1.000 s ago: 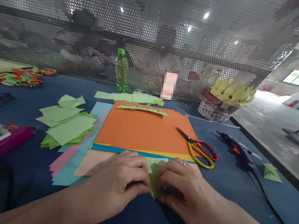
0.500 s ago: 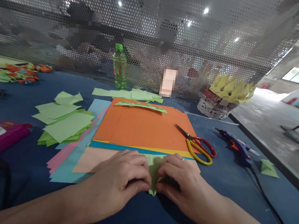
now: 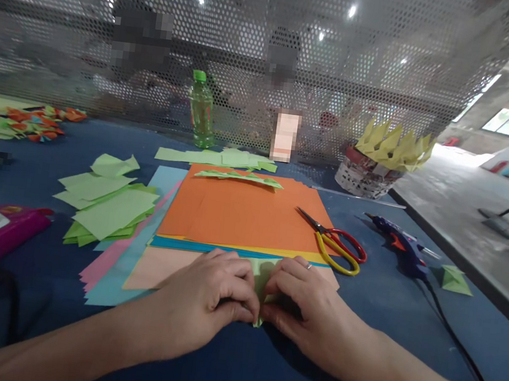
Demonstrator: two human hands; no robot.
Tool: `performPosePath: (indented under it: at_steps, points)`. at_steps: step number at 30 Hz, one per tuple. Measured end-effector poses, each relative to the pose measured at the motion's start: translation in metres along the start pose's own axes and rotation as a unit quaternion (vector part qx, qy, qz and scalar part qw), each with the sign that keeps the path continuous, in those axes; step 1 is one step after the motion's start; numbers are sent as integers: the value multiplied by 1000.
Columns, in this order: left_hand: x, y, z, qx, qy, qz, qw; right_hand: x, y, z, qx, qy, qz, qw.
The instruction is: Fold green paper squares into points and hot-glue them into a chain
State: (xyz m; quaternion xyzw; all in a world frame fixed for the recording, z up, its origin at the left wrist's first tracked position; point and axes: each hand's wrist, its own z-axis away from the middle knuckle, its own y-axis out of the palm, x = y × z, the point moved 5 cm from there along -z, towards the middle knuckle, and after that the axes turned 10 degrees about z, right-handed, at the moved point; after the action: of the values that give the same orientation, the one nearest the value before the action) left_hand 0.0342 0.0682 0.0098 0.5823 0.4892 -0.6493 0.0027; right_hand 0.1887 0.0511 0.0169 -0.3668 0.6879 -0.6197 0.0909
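Note:
A light green sheet of paper [image 3: 262, 272] lies between my two hands at the near edge of the paper stack. My left hand [image 3: 223, 292] pinches its left side, thumb and fingers pressed together. On the right side, my right hand [image 3: 299, 298] grips the paper the same way, a ring on one finger. Most of the sheet is hidden under my fingers; a small creased tip shows between the thumbs. Beneath and beyond it are stacked coloured sheets, with orange paper [image 3: 246, 214] on top. Scissors [image 3: 329, 240] with red and yellow handles rest on the stack's right edge.
Loose green paper pieces [image 3: 113, 207] lie to the left. A glue gun [image 3: 398, 245] with a cord and a folded green piece [image 3: 455, 280] are on the right. Behind stand a green bottle [image 3: 202, 113] and a basket [image 3: 368, 170] before a perforated metal screen [image 3: 244, 47].
My hands have drawn slightly closer together over the green paper, so less of its near tip shows. The whole view has shifted a little.

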Motion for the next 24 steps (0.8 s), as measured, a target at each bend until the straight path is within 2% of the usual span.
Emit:
performPosePath:
  at_steps: [9,16,21,24]
  points:
    - [1,3,0,-6,-55,-27,998,-1,0,1,-13,5,3,1000]
    - [0,4,1,-20,-67,-21,997,-1,-1,0,-13,7,-5,1000]
    - [2,3,2,-52,-86,-4,995,-1,-1,1,-11,5,-6,1000]
    - [2,3,2,-47,-90,-14,995,-1,0,2,-6,7,-7,1000]
